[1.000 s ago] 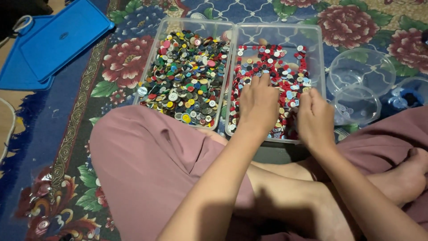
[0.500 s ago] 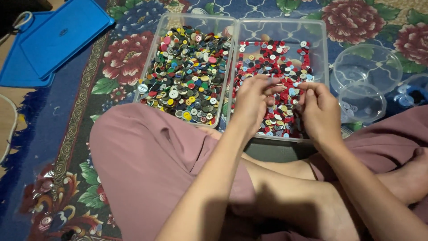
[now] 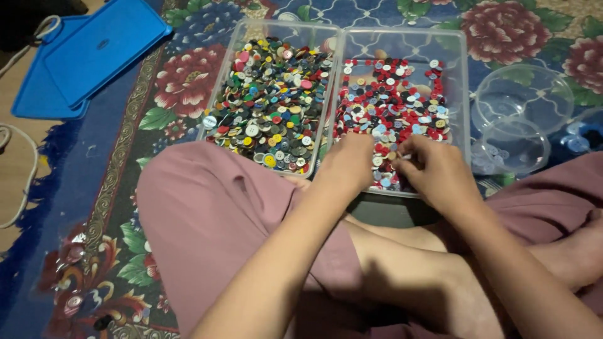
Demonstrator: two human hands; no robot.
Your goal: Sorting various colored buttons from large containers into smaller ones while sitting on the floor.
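Buttons (image 3: 389, 110) under my fingers, mostly red, in the right-hand clear tray (image 3: 461, 75).

Both my left hand (image 3: 352, 164) and right hand (image 3: 436, 171) curl at its near edge; whether they pinch anything, I cannot tell. Small, light, hard, slippery discs, I judge: best nipped by the rims. Mixed-colour tray (image 3: 267, 97) at nine o'clock, clear bowls (image 3: 521, 119) at three, blue lids (image 3: 88, 53) at ten.

We see dim, soft indoor light; near the tubs (image 3: 402, 37) colours stay sharp, shadows pool below them over the legs (image 3: 389, 270), and faint glare touches their plastic.
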